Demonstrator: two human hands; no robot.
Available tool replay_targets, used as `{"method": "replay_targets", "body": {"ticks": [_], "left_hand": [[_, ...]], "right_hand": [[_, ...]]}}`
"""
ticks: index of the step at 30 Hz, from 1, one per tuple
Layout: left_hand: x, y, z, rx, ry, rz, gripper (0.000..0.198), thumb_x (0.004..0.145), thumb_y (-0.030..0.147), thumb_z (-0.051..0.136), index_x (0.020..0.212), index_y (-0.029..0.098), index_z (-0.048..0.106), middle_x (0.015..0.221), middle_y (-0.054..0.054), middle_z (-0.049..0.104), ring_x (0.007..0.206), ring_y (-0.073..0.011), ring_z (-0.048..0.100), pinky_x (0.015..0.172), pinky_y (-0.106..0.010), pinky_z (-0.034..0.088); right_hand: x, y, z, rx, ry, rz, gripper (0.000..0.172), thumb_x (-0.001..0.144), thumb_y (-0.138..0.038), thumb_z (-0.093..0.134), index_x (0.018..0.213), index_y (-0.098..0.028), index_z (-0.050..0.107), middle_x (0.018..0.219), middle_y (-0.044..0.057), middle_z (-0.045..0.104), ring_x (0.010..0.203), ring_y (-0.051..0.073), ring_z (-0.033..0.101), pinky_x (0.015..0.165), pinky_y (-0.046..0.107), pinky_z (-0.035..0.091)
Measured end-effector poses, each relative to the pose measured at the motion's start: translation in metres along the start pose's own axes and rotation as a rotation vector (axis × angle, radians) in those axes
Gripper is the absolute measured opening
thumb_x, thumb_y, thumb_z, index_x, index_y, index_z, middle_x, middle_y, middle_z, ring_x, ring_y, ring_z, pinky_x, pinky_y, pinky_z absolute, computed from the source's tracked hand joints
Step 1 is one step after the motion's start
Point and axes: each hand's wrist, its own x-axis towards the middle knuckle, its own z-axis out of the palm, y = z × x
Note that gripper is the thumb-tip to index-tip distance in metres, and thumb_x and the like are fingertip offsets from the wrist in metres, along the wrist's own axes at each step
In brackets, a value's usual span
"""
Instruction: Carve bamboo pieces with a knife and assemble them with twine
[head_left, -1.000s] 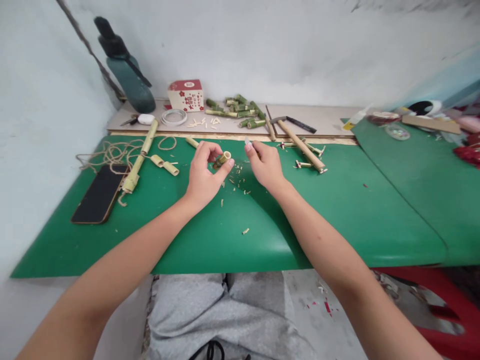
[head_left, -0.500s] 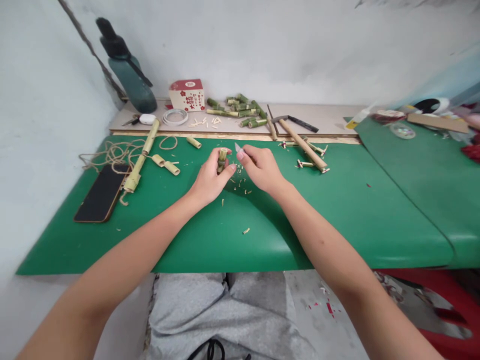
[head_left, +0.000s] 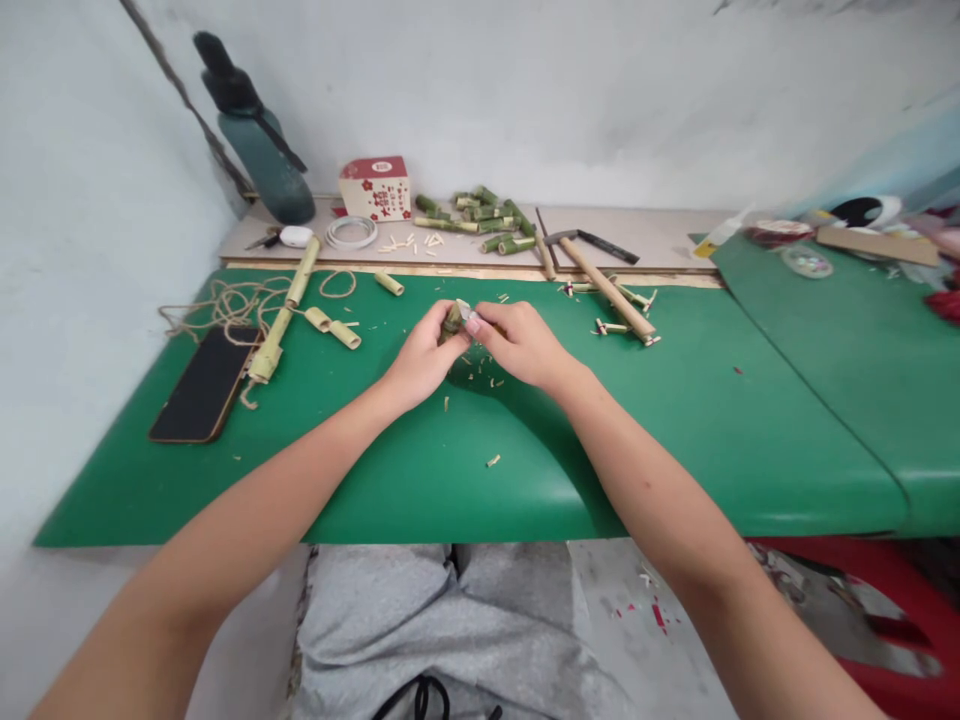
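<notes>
One hammer (head_left: 609, 289) lies slantwise, its head on a pale board (head_left: 671, 235) and its handle over a green table cover (head_left: 750, 410). Left of the hammer, the left hand (head_left: 422, 362) holds one short bamboo piece (head_left: 452, 321) and the right hand (head_left: 526, 345) one knife (head_left: 465, 309), above scattered shavings (head_left: 493, 461). Farther left of the hammer are three loose pale tubes (head_left: 344, 335), one phone (head_left: 204, 385) and one tangle of twine (head_left: 223, 300); left of its head sits a heap of green bamboo pieces (head_left: 484, 213), too overlapped to count. A scuffed white wall (head_left: 525, 100) stands behind the hammer. Both forearms (head_left: 637, 460) reach in from nearer than the hammer, slanting together. The left fingers curl closed around the bamboo piece. The right hand is closed on the knife, thumb beside the blade, which overlaps the piece's end; whether it touches, I cannot tell.
</notes>
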Motion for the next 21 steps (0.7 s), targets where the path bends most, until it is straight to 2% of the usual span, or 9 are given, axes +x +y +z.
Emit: {"method": "replay_targets", "body": {"ticks": [3,6,10,14,21], "left_hand": [[-0.001,0.002,-0.004,-0.235,-0.098,-0.105,0.023,0.089,0.026,0.064,0.111,0.024,0.058,0.083,0.0,0.062,0.068,-0.0145,0.057,0.062,-0.028,0.049],[-0.002,0.003,-0.008,-0.338,-0.173,-0.157,0.032,0.087,0.029,0.065,0.119,0.024,0.059,0.084,0.0,0.061,0.06,-0.0132,0.051,0.052,-0.027,0.042],[-0.003,0.003,-0.009,-0.263,-0.191,-0.121,0.043,0.093,0.053,0.07,0.125,0.025,0.061,0.09,-0.003,0.065,0.062,-0.0142,0.055,0.052,-0.029,0.043],[-0.003,0.002,-0.01,-0.167,-0.2,-0.061,0.062,0.09,0.081,0.064,0.117,0.025,0.062,0.085,-0.003,0.063,0.067,-0.0166,0.056,0.06,-0.031,0.044],[-0.008,0.013,-0.018,0.081,-0.084,-0.02,0.062,0.091,0.087,0.055,0.095,0.025,0.053,0.07,0.001,0.054,0.061,-0.016,0.05,0.059,-0.033,0.032]], "right_hand": [[-0.001,0.0,0.0,0.022,-0.064,-0.021,0.059,0.106,-0.071,0.035,0.08,-0.022,0.057,0.065,-0.001,0.05,0.064,0.015,0.041,0.065,0.031,0.026],[-0.001,0.002,-0.001,0.03,-0.098,-0.03,0.053,0.106,-0.063,0.04,0.079,-0.021,0.058,0.065,-0.002,0.051,0.064,0.014,0.041,0.066,0.031,0.026],[0.0,0.005,0.0,0.021,-0.115,-0.033,0.05,0.105,-0.059,0.043,0.077,-0.021,0.058,0.067,-0.001,0.053,0.064,0.014,0.042,0.065,0.031,0.026],[0.0,0.005,0.001,0.017,-0.094,-0.032,0.048,0.105,-0.058,0.044,0.079,-0.021,0.059,0.068,-0.001,0.054,0.066,0.015,0.042,0.066,0.031,0.026],[0.001,-0.003,0.011,-0.026,0.006,0.05,0.047,0.107,-0.054,0.042,0.076,-0.022,0.052,0.067,0.0,0.051,0.066,0.015,0.038,0.064,0.032,0.024]]}}
